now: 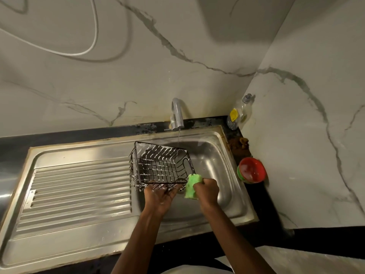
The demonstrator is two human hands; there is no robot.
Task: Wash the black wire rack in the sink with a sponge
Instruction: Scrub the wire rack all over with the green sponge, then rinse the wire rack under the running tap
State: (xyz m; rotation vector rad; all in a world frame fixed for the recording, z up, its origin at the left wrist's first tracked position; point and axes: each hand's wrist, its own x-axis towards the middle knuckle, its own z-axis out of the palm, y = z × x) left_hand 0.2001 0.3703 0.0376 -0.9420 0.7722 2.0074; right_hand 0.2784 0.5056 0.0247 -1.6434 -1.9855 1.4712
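Left hand (161, 195) grips the near edge of the black wire rack (162, 164), fingers curled through the wires, holding it tilted up over the sink (217, 186) basin. Right hand (206, 191) is closed round the green sponge (193, 185), pressing it against the rack's near right corner. White suds on many wires, so scrubbing looks well underway; rinse likely not done. Farther back, the tap (177, 115) runs a thin stream onto the rack's far edge. Soap bottle (239, 112) stands in the back corner, red bowl (251, 170) of soapy water on the counter right of the basin. Risks: soapy wires could slip from the one-hand grip and the rack drop into the basin; sponge could snag on wire ends; a swing right might knock the bowl.
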